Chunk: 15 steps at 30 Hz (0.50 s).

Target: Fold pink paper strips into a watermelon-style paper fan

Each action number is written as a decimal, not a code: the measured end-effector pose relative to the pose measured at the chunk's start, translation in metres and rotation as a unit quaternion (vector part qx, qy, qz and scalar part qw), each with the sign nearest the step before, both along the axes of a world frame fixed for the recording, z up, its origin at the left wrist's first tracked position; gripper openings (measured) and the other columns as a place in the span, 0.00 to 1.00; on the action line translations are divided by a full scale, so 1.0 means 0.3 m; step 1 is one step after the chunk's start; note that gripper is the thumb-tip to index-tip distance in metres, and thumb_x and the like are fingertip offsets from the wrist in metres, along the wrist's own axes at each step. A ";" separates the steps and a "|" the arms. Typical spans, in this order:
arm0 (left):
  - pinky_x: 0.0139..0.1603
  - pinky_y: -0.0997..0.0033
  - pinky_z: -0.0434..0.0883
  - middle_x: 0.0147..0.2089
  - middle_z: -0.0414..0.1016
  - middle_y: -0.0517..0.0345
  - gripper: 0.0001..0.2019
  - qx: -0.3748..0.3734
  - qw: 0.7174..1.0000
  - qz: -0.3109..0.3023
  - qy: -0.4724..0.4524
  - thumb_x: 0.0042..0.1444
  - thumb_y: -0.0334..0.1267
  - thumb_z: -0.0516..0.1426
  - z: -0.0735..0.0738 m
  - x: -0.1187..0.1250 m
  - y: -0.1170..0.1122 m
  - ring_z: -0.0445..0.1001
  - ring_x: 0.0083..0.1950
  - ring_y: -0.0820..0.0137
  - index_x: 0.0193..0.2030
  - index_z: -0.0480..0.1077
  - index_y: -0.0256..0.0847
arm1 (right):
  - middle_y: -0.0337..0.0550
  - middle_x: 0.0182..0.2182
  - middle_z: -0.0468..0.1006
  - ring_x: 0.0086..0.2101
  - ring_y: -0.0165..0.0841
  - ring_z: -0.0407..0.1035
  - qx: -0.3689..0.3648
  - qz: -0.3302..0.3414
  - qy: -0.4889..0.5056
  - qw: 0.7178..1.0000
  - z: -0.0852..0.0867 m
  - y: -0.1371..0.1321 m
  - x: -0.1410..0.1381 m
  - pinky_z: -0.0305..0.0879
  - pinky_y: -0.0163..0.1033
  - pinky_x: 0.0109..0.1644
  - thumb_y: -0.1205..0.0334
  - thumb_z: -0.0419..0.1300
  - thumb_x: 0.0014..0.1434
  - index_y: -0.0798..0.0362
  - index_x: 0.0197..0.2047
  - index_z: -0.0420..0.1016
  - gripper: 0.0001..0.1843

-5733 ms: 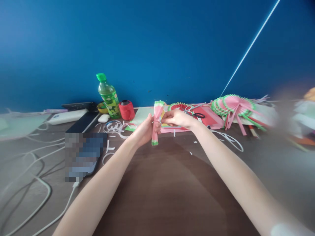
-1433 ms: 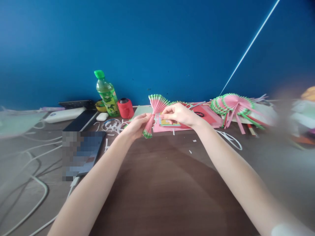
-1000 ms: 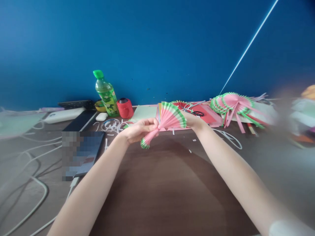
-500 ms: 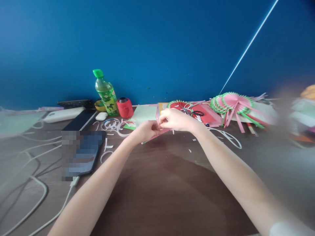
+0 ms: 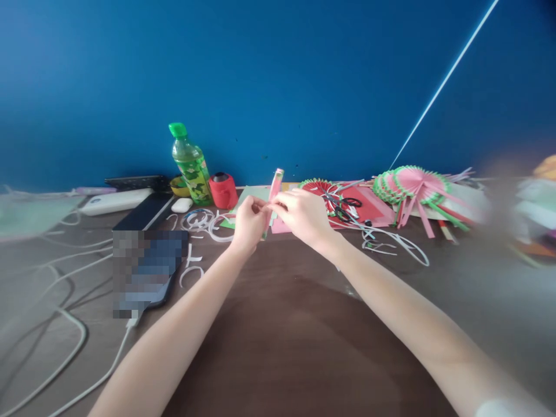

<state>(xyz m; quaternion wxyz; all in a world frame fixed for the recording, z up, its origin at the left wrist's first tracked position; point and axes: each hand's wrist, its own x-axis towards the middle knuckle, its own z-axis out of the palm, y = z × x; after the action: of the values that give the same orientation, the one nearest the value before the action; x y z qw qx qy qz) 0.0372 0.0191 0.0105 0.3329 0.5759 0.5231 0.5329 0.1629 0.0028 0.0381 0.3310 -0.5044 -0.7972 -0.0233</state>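
Observation:
A narrow folded strip of pink and green paper [image 5: 276,184] stands upright between my hands, its top end rising above the fingers. My left hand [image 5: 251,225] grips its lower part from the left, fingers closed. From the right, my right hand [image 5: 304,215] pinches the same paper with thumb and fingertips. The fingers hide the strip's middle. Behind the hands lie pale green and pink paper sheets. Just right of my right hand are black-handled scissors [image 5: 347,209] and a red paper fan [image 5: 316,188] with a green edge.
A green drink bottle [image 5: 191,174] and a red cylinder [image 5: 223,191] stand by the blue wall. Left lie a phone [image 5: 152,272], white cables and a roll of clear tape [image 5: 220,227]. Finished pink-and-green paper fans [image 5: 412,185] rest at the right. Paper scraps dot the table.
The pink paper has turned from lying slanted low between my hands to standing upright. Both hands have turned with it. The view has shifted slightly.

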 end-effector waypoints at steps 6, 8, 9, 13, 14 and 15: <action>0.23 0.78 0.55 0.21 0.60 0.66 0.09 -0.043 0.982 -0.047 -0.178 0.50 0.34 0.58 -0.002 0.004 0.022 0.58 0.22 0.80 0.25 0.61 0.38 | 0.42 0.26 0.74 0.28 0.30 0.71 -0.235 0.113 0.330 0.907 -0.039 0.066 0.032 0.64 0.34 0.28 0.59 0.58 0.54 0.56 0.29 0.69 0.09; 0.23 0.78 0.56 0.21 0.61 0.66 0.09 -0.060 0.972 -0.070 -0.214 0.50 0.33 0.58 -0.002 0.006 0.025 0.59 0.21 0.80 0.25 0.61 0.38 | 0.42 0.25 0.73 0.27 0.30 0.72 -0.298 0.126 0.396 0.859 -0.052 0.084 0.040 0.66 0.33 0.27 0.60 0.59 0.53 0.56 0.28 0.68 0.08; 0.24 0.79 0.57 0.22 0.61 0.66 0.09 -0.064 0.968 -0.082 -0.227 0.50 0.33 0.58 -0.002 0.007 0.025 0.59 0.22 0.80 0.25 0.61 0.37 | 0.42 0.25 0.73 0.27 0.30 0.73 -0.314 0.130 0.421 0.841 -0.057 0.091 0.042 0.67 0.32 0.27 0.61 0.60 0.52 0.57 0.27 0.67 0.08; 0.25 0.80 0.58 0.22 0.62 0.66 0.08 -0.075 0.957 -0.113 -0.256 0.52 0.29 0.56 0.000 0.012 0.019 0.61 0.22 0.81 0.25 0.60 0.37 | 0.40 0.22 0.74 0.26 0.28 0.73 -0.324 0.141 0.465 0.812 -0.073 0.105 0.047 0.67 0.30 0.26 0.64 0.62 0.49 0.57 0.25 0.65 0.09; 0.25 0.79 0.58 0.22 0.62 0.66 0.08 -0.081 0.955 -0.117 -0.259 0.53 0.29 0.55 0.000 0.013 0.018 0.61 0.22 0.81 0.25 0.60 0.37 | 0.40 0.22 0.74 0.25 0.28 0.73 -0.322 0.145 0.469 0.809 -0.075 0.106 0.047 0.66 0.29 0.26 0.64 0.62 0.49 0.57 0.24 0.65 0.09; 0.25 0.79 0.58 0.22 0.62 0.66 0.08 -0.088 0.954 -0.120 -0.262 0.53 0.29 0.55 0.000 0.014 0.017 0.62 0.22 0.81 0.25 0.60 0.37 | 0.40 0.21 0.74 0.25 0.28 0.73 -0.321 0.149 0.475 0.806 -0.076 0.107 0.046 0.66 0.29 0.25 0.65 0.62 0.49 0.56 0.24 0.64 0.10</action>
<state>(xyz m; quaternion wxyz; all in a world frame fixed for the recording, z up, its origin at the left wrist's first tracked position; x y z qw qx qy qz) 0.0414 0.0242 0.0105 0.5693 0.4430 0.3895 0.5726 0.1768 0.0348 0.0153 0.4867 -0.4054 -0.5679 0.5256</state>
